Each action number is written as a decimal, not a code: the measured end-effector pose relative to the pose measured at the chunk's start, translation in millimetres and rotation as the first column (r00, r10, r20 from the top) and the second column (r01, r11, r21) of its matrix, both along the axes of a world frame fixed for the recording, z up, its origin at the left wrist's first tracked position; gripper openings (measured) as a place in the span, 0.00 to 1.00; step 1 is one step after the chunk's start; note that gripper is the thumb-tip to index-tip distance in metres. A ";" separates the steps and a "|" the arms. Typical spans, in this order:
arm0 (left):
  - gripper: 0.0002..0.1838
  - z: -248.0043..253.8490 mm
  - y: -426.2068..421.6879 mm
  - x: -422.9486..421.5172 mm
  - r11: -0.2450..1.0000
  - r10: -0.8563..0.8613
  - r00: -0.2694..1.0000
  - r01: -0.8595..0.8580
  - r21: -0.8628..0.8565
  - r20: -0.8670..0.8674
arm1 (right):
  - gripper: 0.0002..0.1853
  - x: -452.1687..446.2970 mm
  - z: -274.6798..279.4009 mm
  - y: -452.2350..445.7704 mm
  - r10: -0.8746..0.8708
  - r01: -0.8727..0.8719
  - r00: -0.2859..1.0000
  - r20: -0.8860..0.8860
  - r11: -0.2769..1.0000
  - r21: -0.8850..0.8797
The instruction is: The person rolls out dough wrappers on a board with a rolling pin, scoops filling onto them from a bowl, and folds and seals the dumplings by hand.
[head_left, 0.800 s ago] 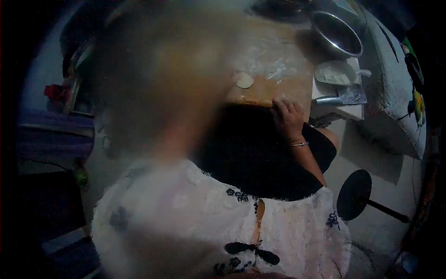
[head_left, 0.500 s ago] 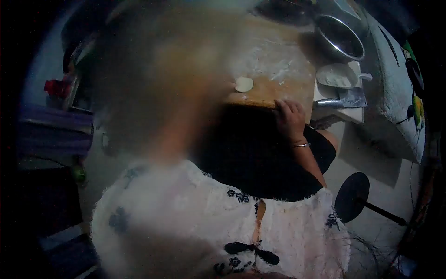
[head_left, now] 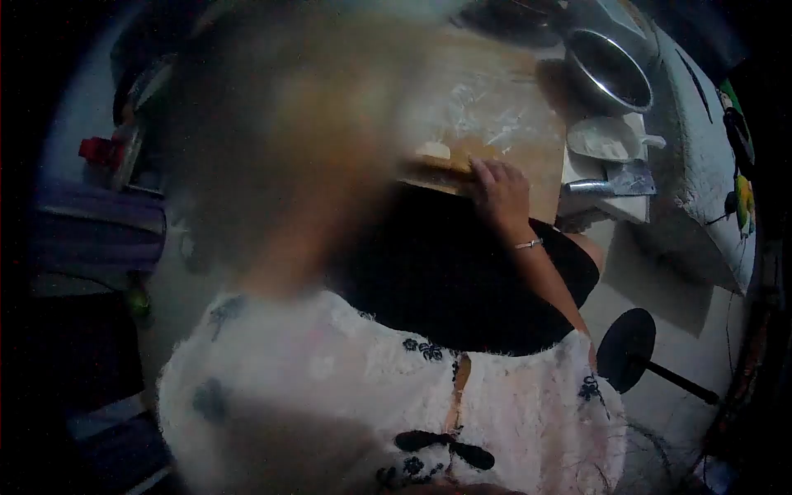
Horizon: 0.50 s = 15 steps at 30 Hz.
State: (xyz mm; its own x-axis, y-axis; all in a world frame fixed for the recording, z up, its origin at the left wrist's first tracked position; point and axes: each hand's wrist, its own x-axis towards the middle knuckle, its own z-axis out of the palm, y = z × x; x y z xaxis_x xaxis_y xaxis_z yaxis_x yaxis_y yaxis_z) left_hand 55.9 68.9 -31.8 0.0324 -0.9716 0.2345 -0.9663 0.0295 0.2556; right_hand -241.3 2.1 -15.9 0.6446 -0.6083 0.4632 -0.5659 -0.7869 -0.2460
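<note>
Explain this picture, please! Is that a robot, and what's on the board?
There's no robot: it's a person, seen by a camera on their own head, looking down past their white top. The right hand is on one end of a brown stick, probably a rolling pin. Just beyond it, something like pale dough shows on the board, which has white smears. The left hand is lost in a big blur, so I can't tell what it holds. To the right are a bowl, a scoop and a blade.
</note>
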 end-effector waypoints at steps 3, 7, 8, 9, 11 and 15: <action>0.27 24.7 21.9 -22.5 0.993 -0.114 0.973 0.112 0.024 0.200 | 0.31 -4.2 12.0 14.0 0.042 -0.042 0.999 -0.032 0.999 0.001; 0.25 39.9 -7.8 -21.2 0.999 0.004 0.970 -0.016 0.045 0.244 | 0.35 10.1 13.6 -9.4 -0.033 0.031 0.982 -0.188 0.999 -0.010; 0.25 43.9 -24.1 -21.0 0.985 0.084 0.953 -0.123 0.118 0.290 | 0.35 17.4 20.3 -20.3 -0.053 0.070 0.968 -0.246 0.996 0.060; 0.26 43.8 -35.8 -17.6 0.955 0.159 0.927 -0.232 0.187 0.340 | 0.35 21.1 18.9 -30.5 -0.054 0.070 0.968 -0.245 0.996 0.058; 0.27 33.7 -47.0 -9.4 0.971 0.161 0.925 -0.211 0.113 0.344 | 0.37 24.8 6.3 -50.2 -0.058 0.069 0.986 -0.159 0.996 0.063; 0.25 -7.8 -49.1 12.6 0.981 0.104 0.928 -0.155 0.117 0.359 | 0.39 16.9 8.9 -41.1 -0.039 0.058 0.968 -0.248 0.996 0.070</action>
